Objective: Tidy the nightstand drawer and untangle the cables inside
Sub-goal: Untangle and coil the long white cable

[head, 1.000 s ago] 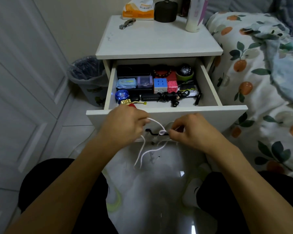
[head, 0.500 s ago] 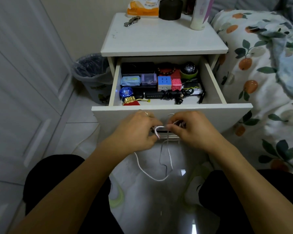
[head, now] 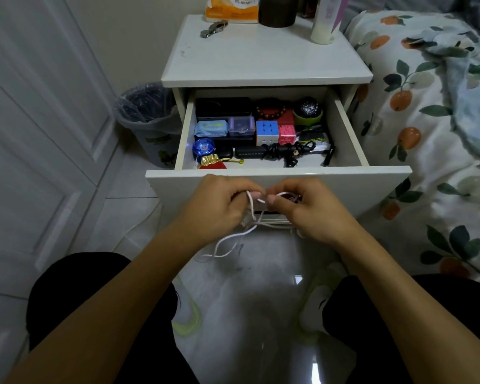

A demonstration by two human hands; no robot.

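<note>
1. On the left, our left hand (head: pixel 219 206) is in front of the open drawer (head: pixel 277 187), its fingers (head: pixel 254 194) curled and pinching a strand of the white cable (head: pixel 234 236) near the top of the tangle.
2. Between the hands the white cable crosses itself in a small knot of loops, and a slack loop hangs below toward the floor (head: pixel 247 300). We judge it light, thin and limp: it will not hold a shape, and it slides easily through a loose pinch.
3. On the right, our right hand (head: pixel 313 210) grasps the rest of the bundle, thumb and fingertips closed on a loop just beside the left hand's pinch. What lies inside the palm is hidden, so we cannot tell how many coils it holds.
4. We think the best hold is close to the crossing, one strand per hand, easing the loop wider rather than pulling the ends apart, since a hard tug would likely tighten the knot and strain the thin lead near its plug.
5. Inside the drawer a black coiled cable (head: pixel 280 151) lies along the front, right of centre, beside a black bar-shaped item. It looks thicker and springier, so we would lift it by the middle of its bundle.
</note>
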